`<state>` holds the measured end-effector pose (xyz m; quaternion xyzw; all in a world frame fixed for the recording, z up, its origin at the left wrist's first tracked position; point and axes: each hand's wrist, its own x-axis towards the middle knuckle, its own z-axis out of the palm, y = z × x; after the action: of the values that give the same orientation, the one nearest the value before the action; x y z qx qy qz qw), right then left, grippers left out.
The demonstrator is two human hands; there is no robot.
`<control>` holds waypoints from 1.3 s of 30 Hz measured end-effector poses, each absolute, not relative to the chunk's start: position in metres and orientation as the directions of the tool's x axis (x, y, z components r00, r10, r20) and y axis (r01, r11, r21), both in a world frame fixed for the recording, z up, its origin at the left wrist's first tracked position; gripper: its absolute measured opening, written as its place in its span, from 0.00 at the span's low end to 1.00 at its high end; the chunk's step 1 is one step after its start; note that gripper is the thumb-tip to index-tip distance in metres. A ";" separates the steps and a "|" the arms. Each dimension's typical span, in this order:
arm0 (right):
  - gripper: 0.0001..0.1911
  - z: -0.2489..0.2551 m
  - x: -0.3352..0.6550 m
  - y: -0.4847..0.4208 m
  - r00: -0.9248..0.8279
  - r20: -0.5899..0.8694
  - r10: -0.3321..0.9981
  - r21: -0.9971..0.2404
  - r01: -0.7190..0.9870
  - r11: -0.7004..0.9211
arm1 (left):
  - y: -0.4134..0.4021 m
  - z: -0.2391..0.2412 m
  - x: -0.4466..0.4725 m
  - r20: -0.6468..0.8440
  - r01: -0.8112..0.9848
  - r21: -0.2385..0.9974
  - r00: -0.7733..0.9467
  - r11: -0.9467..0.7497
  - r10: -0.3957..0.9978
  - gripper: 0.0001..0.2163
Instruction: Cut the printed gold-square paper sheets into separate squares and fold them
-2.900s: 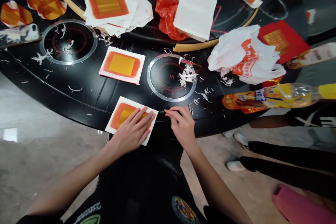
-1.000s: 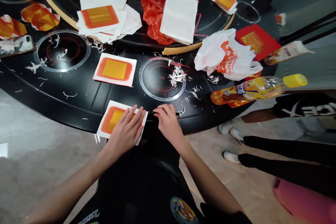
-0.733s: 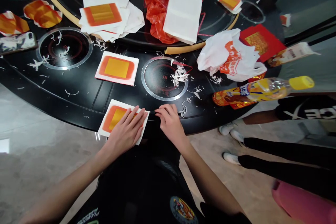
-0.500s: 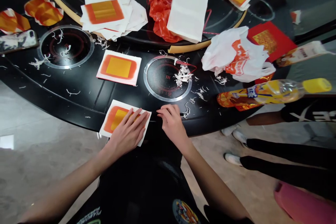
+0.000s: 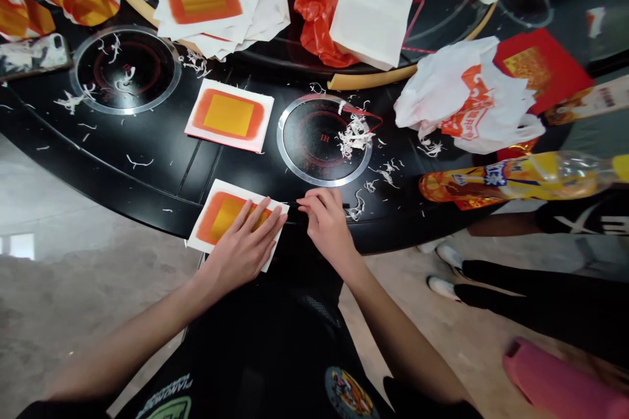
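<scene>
My left hand lies flat, fingers stretched, on a stack of white joss paper with an orange and gold patch. This paper sits at the table's near edge, its lower part overhanging. Just right of it, my right hand is closed in a pinch around a thin dark stick-like tool; its tip points toward the paper's right edge, and its kind is unclear. Farther in on the table lies a second, neat stack of the same joss paper.
White paper shreds are scattered around the round hob. To the right are a white plastic bag, a drink bottle and a red packet. A phone lies left. Loose papers and a red bag lie farther back.
The view has shifted slightly, so the table things appear moved. My right hand still pinches the thin dark tool beside the paper, and my left hand stays flat on it.
</scene>
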<state>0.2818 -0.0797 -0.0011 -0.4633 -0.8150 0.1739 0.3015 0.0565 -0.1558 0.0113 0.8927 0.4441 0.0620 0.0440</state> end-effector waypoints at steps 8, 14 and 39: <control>0.14 -0.002 0.273 -0.068 -0.414 0.311 0.856 -0.591 0.621 0.515 | -0.154 0.014 0.057 0.071 0.780 0.120 0.610 -0.614 0.789 0.26; 0.14 -0.003 0.260 -0.057 -0.435 0.313 0.844 -0.592 0.606 0.531 | -0.155 0.012 0.056 0.059 0.782 0.142 0.605 -0.606 0.794 0.27; 0.13 0.003 0.162 0.001 -0.643 0.254 0.722 -0.605 0.477 0.637 | -0.154 0.008 0.057 0.103 0.787 0.173 0.583 -0.592 0.806 0.27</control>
<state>0.1623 0.0011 0.0027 -0.3442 -0.8711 0.2507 0.2446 0.0570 -0.1544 0.0077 0.8881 0.4484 0.0855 0.0544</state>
